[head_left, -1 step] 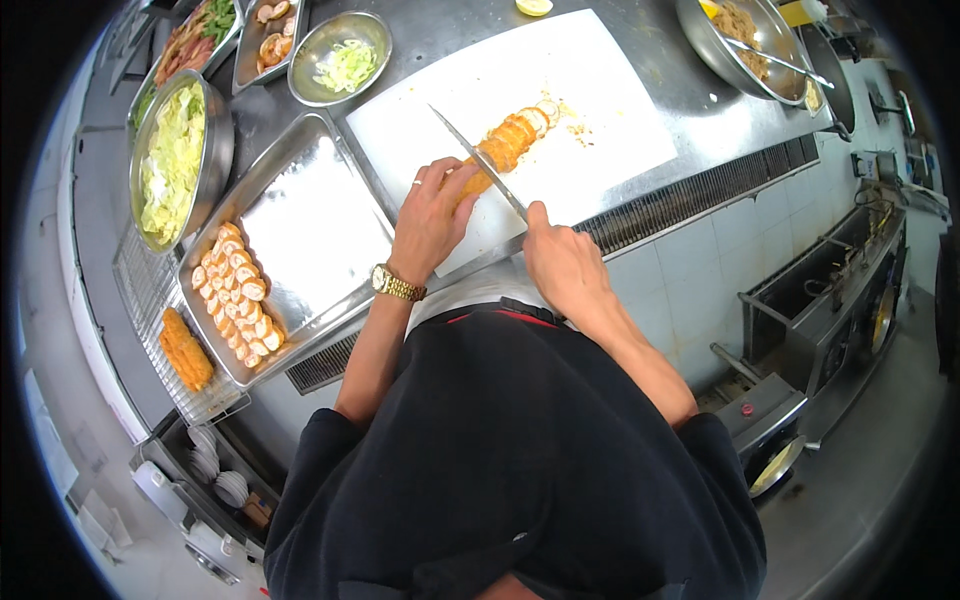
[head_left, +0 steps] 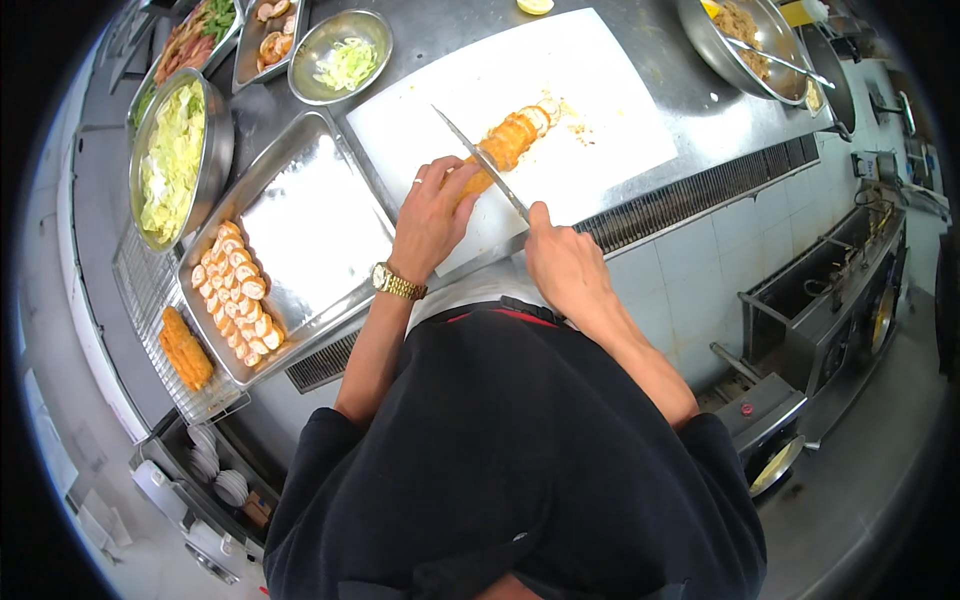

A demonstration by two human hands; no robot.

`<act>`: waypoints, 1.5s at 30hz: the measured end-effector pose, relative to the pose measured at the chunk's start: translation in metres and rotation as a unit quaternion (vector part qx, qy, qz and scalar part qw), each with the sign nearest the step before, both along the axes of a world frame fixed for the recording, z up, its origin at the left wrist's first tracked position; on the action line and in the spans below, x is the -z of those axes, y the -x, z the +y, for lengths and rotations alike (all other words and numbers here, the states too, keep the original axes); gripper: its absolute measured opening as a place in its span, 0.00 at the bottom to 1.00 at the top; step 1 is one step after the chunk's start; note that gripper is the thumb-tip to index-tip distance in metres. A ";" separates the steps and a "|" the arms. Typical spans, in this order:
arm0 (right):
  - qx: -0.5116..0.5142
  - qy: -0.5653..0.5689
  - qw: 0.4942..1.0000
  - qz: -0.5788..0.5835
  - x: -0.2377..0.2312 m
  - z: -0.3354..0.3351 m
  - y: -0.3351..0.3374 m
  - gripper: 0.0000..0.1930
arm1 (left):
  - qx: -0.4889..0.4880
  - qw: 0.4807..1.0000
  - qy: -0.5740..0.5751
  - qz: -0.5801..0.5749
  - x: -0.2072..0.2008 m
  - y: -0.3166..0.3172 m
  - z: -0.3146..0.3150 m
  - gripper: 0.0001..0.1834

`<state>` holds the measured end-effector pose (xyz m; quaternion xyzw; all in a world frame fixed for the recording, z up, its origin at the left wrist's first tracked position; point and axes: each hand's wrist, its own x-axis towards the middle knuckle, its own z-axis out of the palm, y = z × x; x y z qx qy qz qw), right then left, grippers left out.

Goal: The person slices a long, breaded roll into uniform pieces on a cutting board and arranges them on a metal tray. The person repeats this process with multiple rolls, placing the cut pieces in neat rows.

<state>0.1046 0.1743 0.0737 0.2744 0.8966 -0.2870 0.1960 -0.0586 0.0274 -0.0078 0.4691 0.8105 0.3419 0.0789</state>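
A golden breaded roll (head_left: 511,139) lies slantwise on the white cutting board (head_left: 600,90), its far part cut into slices that still lean together. My left hand (head_left: 436,205), with a ring and a gold watch, holds the uncut near end, fingers curled over it. In my right hand (head_left: 565,255) is the handle of a long knife (head_left: 505,190). The blade crosses the roll just beyond my left fingertips, its tip pointing to the far left. How deep the edge sits in the roll is hidden. Crumbs lie around the far slices.
Left of the board stands a metal tray (head_left: 320,200) with rows of sliced rolls (head_left: 236,290). Another breaded roll (head_left: 185,350) rests on a wire rack (head_left: 150,275). Bowls of chopped greens (head_left: 172,160) and shreds (head_left: 346,65) stand beyond; a metal bowl (head_left: 700,40) is far right.
The knife and my right hand have shifted very slightly to the right. My left hand and the roll look unmoved.
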 end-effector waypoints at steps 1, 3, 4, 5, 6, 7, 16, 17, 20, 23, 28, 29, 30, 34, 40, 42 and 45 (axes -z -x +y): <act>0.006 0.005 0.999 0.038 0.000 0.000 0.003 0.07 | 0.000 1.000 -0.004 0.000 0.001 0.000 0.000 0.27; 0.015 0.019 0.999 0.028 0.001 0.000 0.010 0.08 | 0.000 1.000 -0.016 -0.006 0.002 0.000 0.000 0.27; 0.011 0.014 0.997 0.079 0.003 0.001 0.013 0.08 | -0.002 1.000 -0.025 -0.014 0.003 0.001 0.000 0.26; 0.006 0.014 0.996 0.087 0.006 0.002 0.016 0.08 | -0.006 0.999 -0.034 -0.023 0.004 0.003 0.000 0.26; -0.001 0.011 0.991 0.137 0.008 0.002 0.016 0.08 | -0.006 0.999 -0.025 -0.032 0.005 0.002 0.000 0.25; -0.002 0.010 0.997 0.076 0.010 0.003 0.015 0.08 | -0.011 0.999 -0.017 -0.038 0.006 0.003 0.000 0.25; -0.023 0.005 0.997 0.077 0.026 0.008 -0.001 0.10 | 0.005 0.999 -0.041 -0.034 0.011 0.013 0.002 0.25; -0.019 0.017 0.999 0.045 0.027 0.007 0.001 0.10 | 0.011 0.998 -0.052 -0.029 0.011 0.013 0.002 0.25; -0.001 0.038 0.999 0.013 0.033 0.004 0.008 0.09 | -0.004 0.999 -0.041 -0.035 0.010 0.012 0.003 0.25; 0.001 0.012 0.995 0.096 0.039 0.003 0.020 0.09 | -0.013 0.999 -0.016 -0.044 0.008 0.010 0.003 0.24; 0.005 0.001 0.999 0.053 0.028 0.006 0.015 0.05 | -0.019 1.000 -0.010 0.003 -0.001 0.007 -0.003 0.24; 0.004 0.006 0.999 0.047 0.022 0.005 0.009 0.05 | -0.018 1.000 -0.004 -0.006 -0.002 0.006 -0.005 0.24; -0.002 0.002 0.998 0.067 0.018 0.003 0.007 0.05 | -0.020 1.000 0.001 -0.015 -0.003 0.006 -0.005 0.24; -0.002 0.002 0.999 0.048 0.002 -0.003 -0.001 0.07 | -0.015 1.000 0.008 -0.013 -0.004 0.007 -0.004 0.24; -0.008 0.007 0.999 0.030 -0.002 -0.005 0.002 0.06 | -0.011 1.000 -0.012 -0.013 -0.001 0.011 -0.004 0.23; -0.017 0.021 0.998 0.059 0.000 -0.004 0.004 0.06 | -0.015 0.999 -0.015 -0.028 0.002 0.010 -0.004 0.22; -0.020 0.010 0.994 0.105 0.003 -0.003 0.009 0.07 | -0.020 0.999 -0.023 -0.042 0.007 0.012 -0.004 0.23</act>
